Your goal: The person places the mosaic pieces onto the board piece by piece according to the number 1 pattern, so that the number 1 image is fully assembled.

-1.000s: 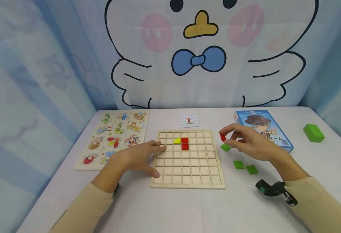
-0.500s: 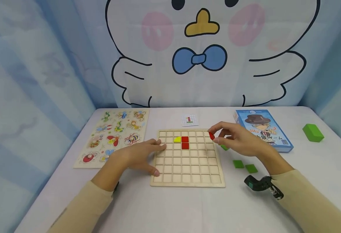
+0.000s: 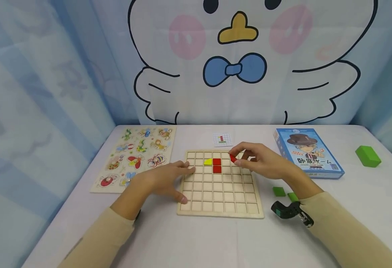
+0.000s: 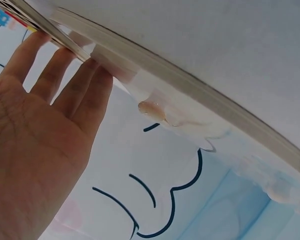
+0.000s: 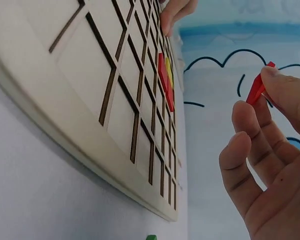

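Observation:
A wooden grid board (image 3: 222,186) lies on the table with two red square tiles (image 3: 217,169) and a yellow tile with a slanted corner (image 3: 208,162) set in its upper cells. My left hand (image 3: 163,180) rests along the board's left edge, fingers and thumb spread, touching the frame. Between thumb and fingers, my right hand (image 3: 261,160) pinches a small red tile (image 5: 260,85) above the board's upper right part. In the right wrist view that tile is held tilted, apart from the grid.
Green tiles (image 3: 279,191) lie right of the board, one partly hidden by the right wrist. A small pattern card (image 3: 222,139) sits behind the board. An insect picture board (image 3: 132,160) is at left; a blue game box (image 3: 309,152) and green block (image 3: 368,156) are at right.
My right hand has carried the red tile leftward, from beside the board to over its upper right cells. The left hand stays at the board's edge. The head view has shifted slightly.

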A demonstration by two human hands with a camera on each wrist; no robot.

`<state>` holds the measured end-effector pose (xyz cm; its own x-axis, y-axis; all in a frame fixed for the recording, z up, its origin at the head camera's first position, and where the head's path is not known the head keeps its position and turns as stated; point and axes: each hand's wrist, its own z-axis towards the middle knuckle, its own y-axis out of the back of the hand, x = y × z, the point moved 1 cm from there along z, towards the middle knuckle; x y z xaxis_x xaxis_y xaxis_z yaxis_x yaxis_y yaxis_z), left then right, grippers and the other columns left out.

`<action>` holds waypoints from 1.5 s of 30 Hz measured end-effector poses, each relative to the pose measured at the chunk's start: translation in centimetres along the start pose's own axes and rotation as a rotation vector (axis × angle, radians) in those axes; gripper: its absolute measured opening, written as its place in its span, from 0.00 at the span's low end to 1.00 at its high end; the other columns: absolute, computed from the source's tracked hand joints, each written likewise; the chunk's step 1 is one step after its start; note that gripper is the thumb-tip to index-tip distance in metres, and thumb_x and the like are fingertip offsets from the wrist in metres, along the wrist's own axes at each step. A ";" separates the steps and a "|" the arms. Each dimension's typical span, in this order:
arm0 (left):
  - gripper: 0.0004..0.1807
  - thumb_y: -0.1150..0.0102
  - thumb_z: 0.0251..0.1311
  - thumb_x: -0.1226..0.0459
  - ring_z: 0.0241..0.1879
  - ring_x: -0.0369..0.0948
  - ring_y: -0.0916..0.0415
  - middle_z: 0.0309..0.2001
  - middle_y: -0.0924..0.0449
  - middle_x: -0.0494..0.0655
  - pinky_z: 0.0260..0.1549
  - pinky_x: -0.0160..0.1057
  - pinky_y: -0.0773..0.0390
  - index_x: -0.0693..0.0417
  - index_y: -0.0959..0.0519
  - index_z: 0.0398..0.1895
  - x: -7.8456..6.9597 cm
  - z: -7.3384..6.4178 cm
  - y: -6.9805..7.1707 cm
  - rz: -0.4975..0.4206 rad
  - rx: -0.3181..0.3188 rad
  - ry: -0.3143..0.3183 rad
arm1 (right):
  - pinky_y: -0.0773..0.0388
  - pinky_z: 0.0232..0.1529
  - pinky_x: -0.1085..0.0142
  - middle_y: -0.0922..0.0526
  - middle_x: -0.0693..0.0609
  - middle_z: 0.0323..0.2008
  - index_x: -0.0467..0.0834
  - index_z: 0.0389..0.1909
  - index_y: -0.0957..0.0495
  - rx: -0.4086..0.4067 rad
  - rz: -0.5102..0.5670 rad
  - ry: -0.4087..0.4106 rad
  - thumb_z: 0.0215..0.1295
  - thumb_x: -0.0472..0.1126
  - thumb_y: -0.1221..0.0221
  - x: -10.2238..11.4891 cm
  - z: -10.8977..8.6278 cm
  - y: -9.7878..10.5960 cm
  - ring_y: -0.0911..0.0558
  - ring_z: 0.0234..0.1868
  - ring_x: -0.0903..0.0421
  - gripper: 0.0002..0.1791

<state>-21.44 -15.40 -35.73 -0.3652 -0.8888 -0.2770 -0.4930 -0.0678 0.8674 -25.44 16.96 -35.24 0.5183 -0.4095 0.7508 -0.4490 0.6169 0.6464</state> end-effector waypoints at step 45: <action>0.56 0.25 0.51 0.39 0.82 0.50 0.55 0.83 0.52 0.46 0.75 0.60 0.43 0.32 0.44 0.82 -0.3 0.1 0.3 -0.007 0.020 -0.009 | 0.18 0.45 0.64 0.15 0.59 0.49 0.50 0.53 0.17 0.180 -0.181 -0.057 0.71 0.40 0.35 0.5 2.5 -4.4 0.19 0.39 0.59 0.12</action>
<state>-21.54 -15.13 -35.44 -0.3690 -0.8841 -0.2866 -0.5108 -0.0647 0.8573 -25.08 12.35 -37.38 0.5623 -0.5430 0.6237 -0.4773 0.4028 0.7810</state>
